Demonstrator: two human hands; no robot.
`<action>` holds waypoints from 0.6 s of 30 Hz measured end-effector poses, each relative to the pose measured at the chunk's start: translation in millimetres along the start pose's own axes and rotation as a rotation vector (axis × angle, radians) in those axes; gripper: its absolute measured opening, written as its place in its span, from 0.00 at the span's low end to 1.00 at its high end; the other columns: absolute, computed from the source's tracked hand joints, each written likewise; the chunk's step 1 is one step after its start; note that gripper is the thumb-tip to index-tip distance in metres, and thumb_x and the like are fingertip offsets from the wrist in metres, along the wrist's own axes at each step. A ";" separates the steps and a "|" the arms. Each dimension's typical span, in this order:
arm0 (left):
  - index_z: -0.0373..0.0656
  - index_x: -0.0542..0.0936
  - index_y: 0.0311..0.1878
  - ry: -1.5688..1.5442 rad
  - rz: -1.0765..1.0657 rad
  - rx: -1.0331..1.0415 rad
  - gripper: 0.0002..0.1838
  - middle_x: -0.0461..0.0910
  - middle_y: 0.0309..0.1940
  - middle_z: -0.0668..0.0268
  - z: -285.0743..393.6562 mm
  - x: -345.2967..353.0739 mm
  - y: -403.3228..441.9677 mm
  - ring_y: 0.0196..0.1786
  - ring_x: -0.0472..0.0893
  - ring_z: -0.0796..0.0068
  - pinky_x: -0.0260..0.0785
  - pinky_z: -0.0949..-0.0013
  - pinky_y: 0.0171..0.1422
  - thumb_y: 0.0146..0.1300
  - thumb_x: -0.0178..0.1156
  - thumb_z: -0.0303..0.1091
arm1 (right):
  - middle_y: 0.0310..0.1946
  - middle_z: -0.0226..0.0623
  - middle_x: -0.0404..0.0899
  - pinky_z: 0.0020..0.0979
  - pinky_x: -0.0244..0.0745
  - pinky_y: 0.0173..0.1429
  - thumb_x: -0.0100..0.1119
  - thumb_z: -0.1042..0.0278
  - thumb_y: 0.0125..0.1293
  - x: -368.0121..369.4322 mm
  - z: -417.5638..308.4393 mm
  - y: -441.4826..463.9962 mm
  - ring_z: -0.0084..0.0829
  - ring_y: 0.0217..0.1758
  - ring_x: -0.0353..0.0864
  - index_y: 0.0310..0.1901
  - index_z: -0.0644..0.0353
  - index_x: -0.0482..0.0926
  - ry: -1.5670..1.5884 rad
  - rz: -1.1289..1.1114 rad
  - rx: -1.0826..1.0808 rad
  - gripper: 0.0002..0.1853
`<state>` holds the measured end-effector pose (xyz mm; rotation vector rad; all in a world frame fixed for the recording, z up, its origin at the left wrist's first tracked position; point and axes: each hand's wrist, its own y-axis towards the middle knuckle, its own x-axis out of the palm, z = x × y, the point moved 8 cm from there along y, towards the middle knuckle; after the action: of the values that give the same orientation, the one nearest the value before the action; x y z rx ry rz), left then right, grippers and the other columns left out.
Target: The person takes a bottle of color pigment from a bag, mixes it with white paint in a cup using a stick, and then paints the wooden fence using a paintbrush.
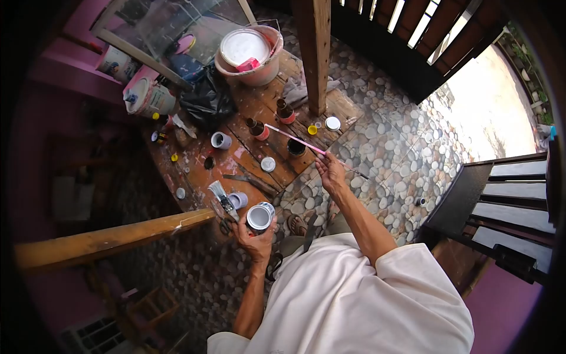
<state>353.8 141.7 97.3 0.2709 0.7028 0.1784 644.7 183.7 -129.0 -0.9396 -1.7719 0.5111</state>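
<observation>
The left hand [255, 242] curls around an open can [259, 218] close to the surface [282, 174]; whether it also grips the brush [221, 198] beside its thumb, I cannot tell. The right hand [331, 171] pinches a pink stick [298, 140], which reaches over the surface near a bottle [257, 129].

We are holding our right forearm [368, 229] forward and slanted inward, pinching with our right hand [332, 172]. We are holding our left forearm [252, 295] out less far, curling our left hand [254, 243] in a cupped grip.
</observation>
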 end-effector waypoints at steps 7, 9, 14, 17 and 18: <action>0.35 0.78 0.49 -0.009 -0.012 -0.011 0.33 0.74 0.45 0.56 9.0 3.8 17.3 0.48 0.77 0.59 0.71 0.56 0.51 0.42 0.82 0.40 | 0.38 0.38 0.83 0.30 0.82 0.43 0.63 0.62 0.68 0.2 23.5 -15.0 0.34 0.43 0.85 0.46 0.54 0.77 0.125 0.082 0.153 0.10; 0.35 0.78 0.49 -0.025 -0.023 -0.028 0.33 0.74 0.44 0.56 5.2 5.2 22.0 0.47 0.77 0.59 0.71 0.56 0.50 0.41 0.82 0.40 | 0.39 0.38 0.83 0.31 0.82 0.45 0.64 0.61 0.68 -0.7 31.0 -17.8 0.34 0.44 0.85 0.46 0.53 0.77 0.130 0.088 0.159 0.11; 0.36 0.79 0.47 -0.013 -0.009 0.077 0.35 0.74 0.41 0.57 0.0 6.9 29.8 0.42 0.77 0.57 0.71 0.57 0.42 0.38 0.83 0.46 | 0.41 0.38 0.83 0.29 0.82 0.44 0.65 0.59 0.67 7.3 49.0 -24.5 0.34 0.44 0.85 0.47 0.52 0.76 0.146 0.083 0.194 0.13; 0.36 0.79 0.47 -0.049 -0.025 0.075 0.35 0.74 0.41 0.57 -2.1 6.8 33.6 0.42 0.77 0.57 0.71 0.57 0.42 0.38 0.83 0.46 | 0.41 0.38 0.83 0.29 0.82 0.44 0.65 0.58 0.67 12.8 51.5 -26.1 0.33 0.43 0.84 0.48 0.52 0.76 0.147 0.083 0.188 0.13; 0.36 0.79 0.47 -0.050 -0.027 0.076 0.35 0.74 0.41 0.57 -2.2 5.7 34.1 0.42 0.77 0.57 0.71 0.57 0.42 0.38 0.83 0.46 | 0.41 0.38 0.83 0.29 0.82 0.44 0.65 0.58 0.67 15.1 51.8 -26.4 0.33 0.43 0.84 0.48 0.52 0.76 0.136 0.081 0.183 0.14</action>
<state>354.2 175.9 102.6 0.3371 0.6646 0.1194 585.1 184.1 -121.5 -0.8984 -1.5425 0.6350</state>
